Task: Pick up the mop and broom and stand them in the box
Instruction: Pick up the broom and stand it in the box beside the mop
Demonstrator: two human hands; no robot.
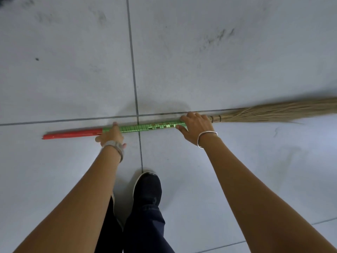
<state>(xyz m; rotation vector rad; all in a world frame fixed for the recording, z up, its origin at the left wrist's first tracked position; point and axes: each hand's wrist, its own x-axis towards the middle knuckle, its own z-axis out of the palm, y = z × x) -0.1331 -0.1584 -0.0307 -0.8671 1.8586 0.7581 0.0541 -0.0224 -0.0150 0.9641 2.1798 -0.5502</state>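
A broom [145, 127] lies flat on the tiled floor, running left to right. Its handle is red at the left end and wrapped in green in the middle. Straw bristles [282, 112] fan out at the far right. My left hand [111, 135] curls over the handle where red meets green. My right hand [196, 125] wraps the handle at the end of the green wrap, just before the bristles. Both hands touch the broom, which still rests on the floor. No mop or box is in view.
Pale grey floor tiles [218, 61] with dark grout lines and scuff marks fill the view. My black shoe [147, 187] and dark trouser leg stand just below the broom's middle. A bracelet circles each wrist.
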